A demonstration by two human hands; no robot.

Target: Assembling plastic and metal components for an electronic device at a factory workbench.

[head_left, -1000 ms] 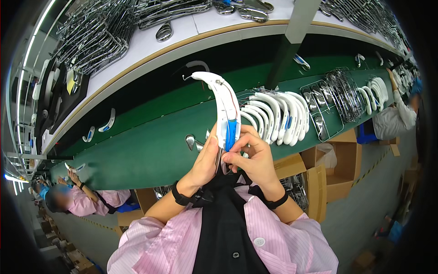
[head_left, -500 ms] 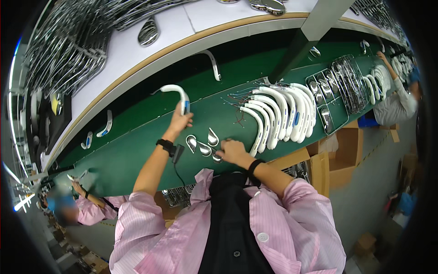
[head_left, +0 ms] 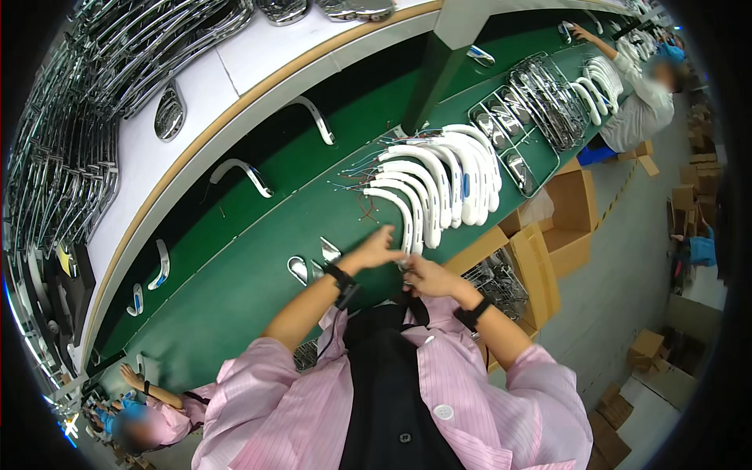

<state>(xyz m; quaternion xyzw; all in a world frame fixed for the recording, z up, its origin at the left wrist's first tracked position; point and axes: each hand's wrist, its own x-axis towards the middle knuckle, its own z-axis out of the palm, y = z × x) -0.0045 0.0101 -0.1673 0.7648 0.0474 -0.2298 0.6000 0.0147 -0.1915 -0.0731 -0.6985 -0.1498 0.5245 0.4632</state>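
Two bare hands meet at the near edge of a green counter (head_left: 235, 290), where we count at least seven white curved pieces (head_left: 472, 205) standing in one tight row, loose wires trailing from their far ends. The leftmost white piece (head_left: 401, 210) lies nearest the fingers: its lower end reaches down between the left hand (head_left: 372, 251), just to its left, and the right hand (head_left: 431, 276), just below. We see the left thumb and forefinger spread apart, with nothing between them; the right fingers are bunched, and we cannot tell what, if anything, they grip. Beyond the left wrist we count three chrome pieces (head_left: 298, 269). Two co-workers flank the scene, one in pink (head_left: 174, 423), one in pale sleeves (head_left: 638, 117).
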